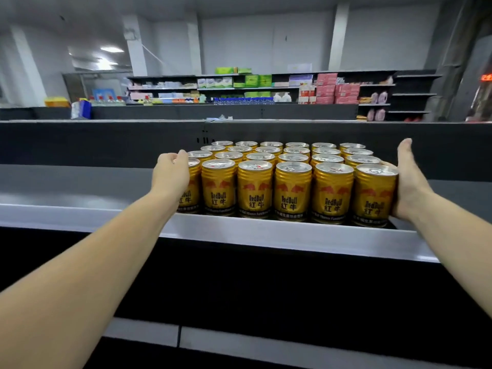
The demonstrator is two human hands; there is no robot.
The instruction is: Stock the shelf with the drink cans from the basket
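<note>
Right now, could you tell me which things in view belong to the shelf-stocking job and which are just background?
Job: gold drink cans, shelf, left hand and right hand on the block's ends.
Background: far shelves of boxes, bottles, blue bag.

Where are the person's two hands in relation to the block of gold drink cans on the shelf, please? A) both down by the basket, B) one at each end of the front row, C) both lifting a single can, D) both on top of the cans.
B: the left hand rests against the leftmost front can and the right hand against the rightmost, flanking the gold drink cans standing on the shelf.
</note>
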